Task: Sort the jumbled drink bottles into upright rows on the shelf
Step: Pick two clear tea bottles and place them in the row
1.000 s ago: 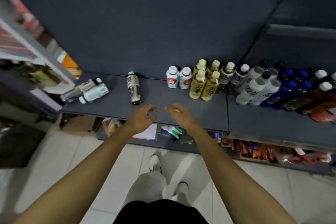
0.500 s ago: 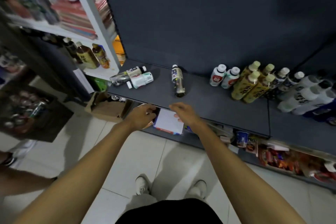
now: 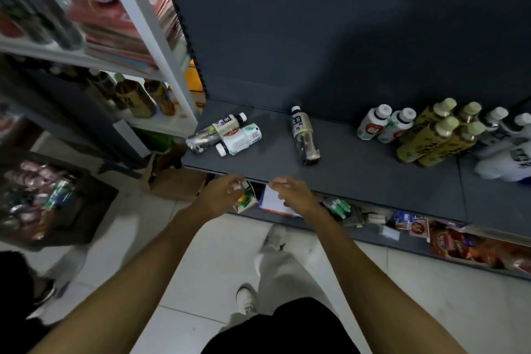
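Grey shelf (image 3: pixel 373 181) holds upright rows (image 3: pixel 436 135) at right, three bottles (image 3: pixel 305 136) lie flat, and left hand (image 3: pixel 221 195) and right hand (image 3: pixel 293 194) hover loosely curled, empty.

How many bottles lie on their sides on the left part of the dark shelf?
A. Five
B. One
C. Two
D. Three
D: a clear tea bottle and a white bottle lie touching, and another clear bottle lies apart to their right.
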